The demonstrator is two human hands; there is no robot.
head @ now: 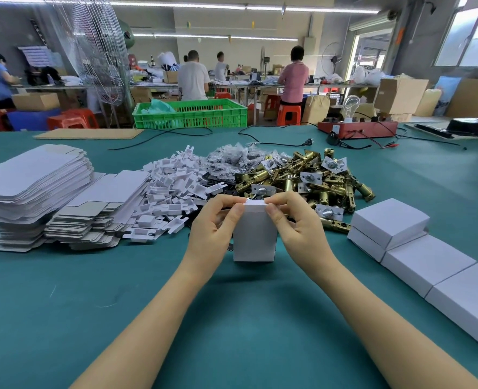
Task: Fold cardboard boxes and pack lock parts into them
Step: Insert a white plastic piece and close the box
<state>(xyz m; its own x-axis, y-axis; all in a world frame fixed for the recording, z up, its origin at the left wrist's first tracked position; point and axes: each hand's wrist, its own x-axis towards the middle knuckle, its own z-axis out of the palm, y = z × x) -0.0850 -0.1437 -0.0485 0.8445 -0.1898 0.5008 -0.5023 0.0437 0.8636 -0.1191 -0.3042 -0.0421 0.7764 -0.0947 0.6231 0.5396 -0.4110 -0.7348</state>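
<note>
A small white cardboard box (255, 237) stands upright on the green table (120, 290) in front of me. My left hand (214, 228) grips its upper left side, thumb on the top edge. My right hand (293, 220) grips the upper right side, thumb and fingers curled over the top flap. Behind the box lies a heap of brass lock latches (316, 178), a pile of white plastic inserts (173, 189) and small clear bags of parts (232, 158). Flat unfolded box blanks (35, 186) are stacked at the left.
Several closed white boxes (417, 254) lie in a row at the right. A red test unit with a bulb (358, 127) and black cables (260, 138) sit at the far edge, beside a green crate (190, 113). People work at benches beyond.
</note>
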